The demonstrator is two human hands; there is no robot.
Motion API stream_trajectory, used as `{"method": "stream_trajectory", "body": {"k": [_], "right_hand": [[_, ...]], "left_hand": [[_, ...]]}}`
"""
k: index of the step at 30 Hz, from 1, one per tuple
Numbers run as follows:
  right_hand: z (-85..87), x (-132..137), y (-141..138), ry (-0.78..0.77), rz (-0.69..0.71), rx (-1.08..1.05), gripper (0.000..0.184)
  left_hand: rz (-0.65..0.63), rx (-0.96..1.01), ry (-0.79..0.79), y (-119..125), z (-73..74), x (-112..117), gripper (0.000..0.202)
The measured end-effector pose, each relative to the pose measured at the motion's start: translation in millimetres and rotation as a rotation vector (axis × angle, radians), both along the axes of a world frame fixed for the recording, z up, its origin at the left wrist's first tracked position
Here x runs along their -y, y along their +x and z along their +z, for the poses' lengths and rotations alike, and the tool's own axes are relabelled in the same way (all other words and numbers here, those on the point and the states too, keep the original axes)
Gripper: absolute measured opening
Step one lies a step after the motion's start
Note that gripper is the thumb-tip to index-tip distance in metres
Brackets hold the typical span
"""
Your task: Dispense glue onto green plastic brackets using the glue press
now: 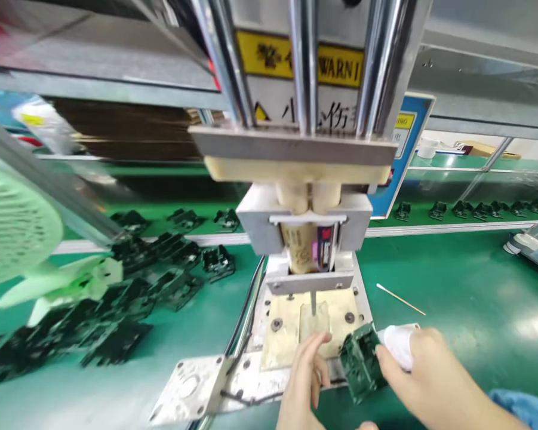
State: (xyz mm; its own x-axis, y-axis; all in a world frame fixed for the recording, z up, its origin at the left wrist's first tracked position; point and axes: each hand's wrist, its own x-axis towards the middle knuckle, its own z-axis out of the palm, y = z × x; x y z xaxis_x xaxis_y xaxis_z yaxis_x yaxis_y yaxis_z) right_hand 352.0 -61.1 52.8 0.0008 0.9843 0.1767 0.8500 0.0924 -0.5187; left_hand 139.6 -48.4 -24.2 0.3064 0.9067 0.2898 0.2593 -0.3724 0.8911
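My right hand (439,373), at the lower right, grips a dark plastic housing (360,364) with ribs and recesses, tilted beside the press base. A white covering (397,346), maybe a finger cot, shows around its index finger. To the left, my left hand (301,385) is raised at the front of the cream fixture plate (282,352), fingers apart and slightly bent, with nothing visible in them. Above the fixture, the press head (304,233) hangs with a thin metal pin (313,301) pointing down. Part of my left palm is cut off by the frame's lower edge.
Several dark housings (174,286) lie grouped on the green table at left, and more (463,209) line the back strip. A green fan (18,227) stands far left. A cotton swab (400,298) lies right of the press. A blue control box (405,155) stands behind.
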Motion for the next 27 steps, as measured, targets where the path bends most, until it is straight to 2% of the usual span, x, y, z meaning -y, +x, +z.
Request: {"method": "stream_trajectory", "body": {"k": [2, 5, 7, 10, 12, 15, 17, 20, 23, 27], "right_hand": [[-10.1, 25.6, -16.9, 0.073, 0.041, -0.031, 0.035], [-18.7, 42.9, -32.3, 0.08, -0.012, -0.207, 0.038], [-19.2, 48.8, -34.4, 0.051, -0.095, -0.384, 0.04], [-16.0, 56.7, -27.8, 0.015, -0.245, -0.552, 0.042], [-14.7, 61.7, -20.6, -0.008, -0.307, -0.584, 0.044], [-16.5, 67.2, -11.0, -0.029, -0.358, -0.598, 0.046], [-19.2, 69.8, -6.2, -0.035, -0.41, -0.609, 0.044], [-23.9, 72.8, 0.3, -0.026, -0.491, -0.6, 0.043], [-30.0, 73.8, 7.8, -0.008, -0.539, -0.555, 0.042], [-42.5, 64.6, 22.5, 0.007, -0.618, -0.517, 0.046]], "left_hand": [[-0.012, 0.004, 0.0, 4.4, 5.3, 5.1, 0.077], [-0.015, -0.062, -0.08, 4.6, 22.5, 6.6, 0.053], [-0.01, -0.084, -0.291, 0.3, 36.5, -1.7, 0.053], [-0.033, -0.019, -0.632, -9.8, 54.3, -27.6, 0.053], [-0.066, 0.052, -0.758, -16.2, 60.7, -48.3, 0.055], [-0.058, 0.085, -0.846, -22.6, 60.6, -74.8, 0.065], [-0.082, 0.103, -0.822, -24.5, 55.7, -86.8, 0.068], [-0.142, 0.049, -0.609, -24.7, 47.2, -96.3, 0.065], [-0.109, -0.105, -0.4, -22.9, 41.9, -98.2, 0.069], [-0.067, -0.211, -0.298, -22.2, 42.9, -94.7, 0.066]]}}
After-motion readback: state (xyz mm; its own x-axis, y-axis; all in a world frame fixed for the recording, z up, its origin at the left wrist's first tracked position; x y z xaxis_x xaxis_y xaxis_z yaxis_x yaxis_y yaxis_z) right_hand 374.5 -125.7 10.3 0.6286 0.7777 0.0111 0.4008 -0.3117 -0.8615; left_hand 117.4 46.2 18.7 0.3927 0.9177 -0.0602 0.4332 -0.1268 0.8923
